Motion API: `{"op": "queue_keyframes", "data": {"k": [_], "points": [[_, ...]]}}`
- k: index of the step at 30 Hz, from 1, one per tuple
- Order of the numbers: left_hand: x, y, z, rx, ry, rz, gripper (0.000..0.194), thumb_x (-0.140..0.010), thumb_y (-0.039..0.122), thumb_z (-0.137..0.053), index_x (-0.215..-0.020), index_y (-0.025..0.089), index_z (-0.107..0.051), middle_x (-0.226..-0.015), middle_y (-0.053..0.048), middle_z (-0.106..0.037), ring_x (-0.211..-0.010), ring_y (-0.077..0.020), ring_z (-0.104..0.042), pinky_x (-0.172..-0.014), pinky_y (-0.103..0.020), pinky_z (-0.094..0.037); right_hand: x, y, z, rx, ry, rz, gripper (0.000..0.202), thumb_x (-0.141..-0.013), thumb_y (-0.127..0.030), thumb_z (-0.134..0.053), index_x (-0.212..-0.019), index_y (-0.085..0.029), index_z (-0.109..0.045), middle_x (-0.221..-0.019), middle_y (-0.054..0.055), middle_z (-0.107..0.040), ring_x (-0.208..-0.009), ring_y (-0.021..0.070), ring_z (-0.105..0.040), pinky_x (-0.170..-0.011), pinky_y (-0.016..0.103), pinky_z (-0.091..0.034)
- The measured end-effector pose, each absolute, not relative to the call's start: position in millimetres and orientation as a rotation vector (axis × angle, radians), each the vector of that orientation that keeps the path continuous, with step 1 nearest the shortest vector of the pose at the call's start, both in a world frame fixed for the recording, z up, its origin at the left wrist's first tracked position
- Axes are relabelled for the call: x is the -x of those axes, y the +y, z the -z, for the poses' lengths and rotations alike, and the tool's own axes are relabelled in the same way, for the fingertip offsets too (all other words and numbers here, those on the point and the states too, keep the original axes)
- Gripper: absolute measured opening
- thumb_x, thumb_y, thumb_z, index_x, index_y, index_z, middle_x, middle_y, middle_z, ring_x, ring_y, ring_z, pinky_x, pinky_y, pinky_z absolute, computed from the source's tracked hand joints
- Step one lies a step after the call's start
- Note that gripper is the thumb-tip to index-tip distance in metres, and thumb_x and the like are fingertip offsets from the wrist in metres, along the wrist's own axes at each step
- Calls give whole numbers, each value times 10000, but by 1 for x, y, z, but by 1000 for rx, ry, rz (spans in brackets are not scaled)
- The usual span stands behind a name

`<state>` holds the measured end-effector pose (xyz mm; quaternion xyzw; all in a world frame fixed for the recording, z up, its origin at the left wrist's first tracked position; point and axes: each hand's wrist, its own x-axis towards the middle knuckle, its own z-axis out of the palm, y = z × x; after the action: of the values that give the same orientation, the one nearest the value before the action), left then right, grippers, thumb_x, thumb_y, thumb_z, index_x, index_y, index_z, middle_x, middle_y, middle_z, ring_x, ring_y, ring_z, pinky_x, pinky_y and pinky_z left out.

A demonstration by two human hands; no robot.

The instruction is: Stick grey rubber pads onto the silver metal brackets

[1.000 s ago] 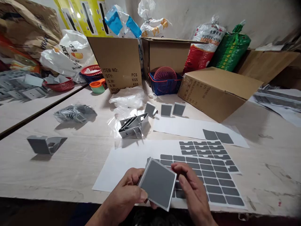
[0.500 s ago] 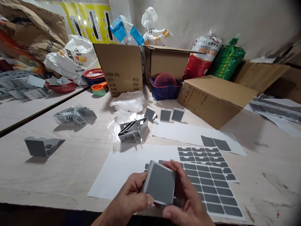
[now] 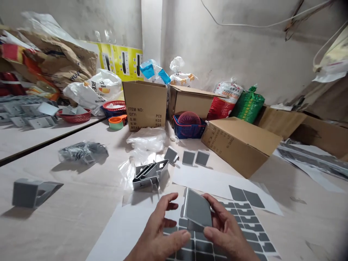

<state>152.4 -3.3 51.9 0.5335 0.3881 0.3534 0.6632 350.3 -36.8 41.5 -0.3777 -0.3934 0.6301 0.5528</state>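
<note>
My right hand (image 3: 227,226) grips a bent metal stand (image 3: 198,208) by its right side, thumb at the lower corner. A dark grey pad covers the face of the stand turned toward me. To its left, my left hand (image 3: 163,226) is spread with thumb and fingers apart, not holding it. Beneath both hands lies a white sheet of dark grey stickers (image 3: 251,221), partly hidden by them. Several nested silver stands (image 3: 150,174) rest on clear plastic beyond my left hand. Three padded stands, among them a middle one (image 3: 188,157), stand farther back.
One more stand (image 3: 25,194) sits at the far left, near a plastic-wrapped bundle (image 3: 84,150). Cardboard boxes (image 3: 239,141) and a blue basket (image 3: 189,130) line the back. Two loose grey stickers (image 3: 253,198) lie on white paper at the right.
My left hand has let go of the stand and opened out to the left. The stand has turned in my right hand, showing its bent edge. The camera view has tilted up.
</note>
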Motion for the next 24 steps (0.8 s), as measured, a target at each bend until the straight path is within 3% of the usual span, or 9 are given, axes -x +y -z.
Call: {"op": "queue_keyframes", "data": {"k": [4,7,10,13,16,20,24], "points": [[-165,8,-52,-1256,838,-844,976,-549,455,-743,-1346,274,-209,-1316,-149,-364,-1131,-342,-421,-891,-452,-376,-351,-22,-41,749,-1034,-1616,749,-573,-374,-786,-1188,-239,-380,-1127,88,-489,-922,232,-568,-822,361,-444],[-173,15,-48,-1274,779,-892,1018,-508,477,-756,-1337,312,-189,-1381,-132,-270,-1061,-322,-495,-853,-421,-415,-351,-13,-39,681,-1067,-1728,628,-598,-348,-782,-1085,-236,-401,-1020,44,-503,-812,155,-573,-742,290,-446],[-176,22,-50,-1252,795,-885,885,-524,471,-744,-1263,271,-300,-1299,-146,-380,-927,-285,-569,-779,-389,-446,-354,-4,-37,671,-1033,-1808,519,-625,-321,-768,-1011,-202,-443,-949,34,-525,-788,138,-567,-708,254,-434],[-180,35,-61,-1240,826,-845,623,-603,411,-707,-1105,208,-400,-1018,-111,-572,-826,-240,-589,-706,-345,-458,-358,9,-37,711,-1024,-1774,491,-642,-309,-757,-1020,-178,-473,-914,44,-560,-799,159,-574,-733,285,-442],[-194,58,-74,-1351,938,-869,505,-659,365,-667,-1048,206,-386,-840,-46,-590,-708,-197,-585,-604,-308,-461,-364,22,-41,892,-1069,-1628,435,-703,-337,-708,-1041,-159,-499,-878,58,-588,-824,191,-584,-756,337,-459],[-225,105,-66,-1703,1132,-1017,464,-673,333,-645,-1036,203,-386,-907,-48,-561,-696,-187,-581,-613,-331,-471,-377,28,-43,1208,-1090,-1403,318,-764,-398,-628,-937,-145,-544,-767,51,-611,-764,192,-602,-698,333,-480],[-254,145,-33,-2088,1182,-1165,571,-669,281,-638,-1128,148,-326,-1061,-130,-498,-985,-294,-516,-807,-466,-440,-395,12,-39,1371,-1118,-1336,266,-784,-381,-595,-903,-147,-551,-741,44,-628,-650,147,-595,-650,305,-486]]}}
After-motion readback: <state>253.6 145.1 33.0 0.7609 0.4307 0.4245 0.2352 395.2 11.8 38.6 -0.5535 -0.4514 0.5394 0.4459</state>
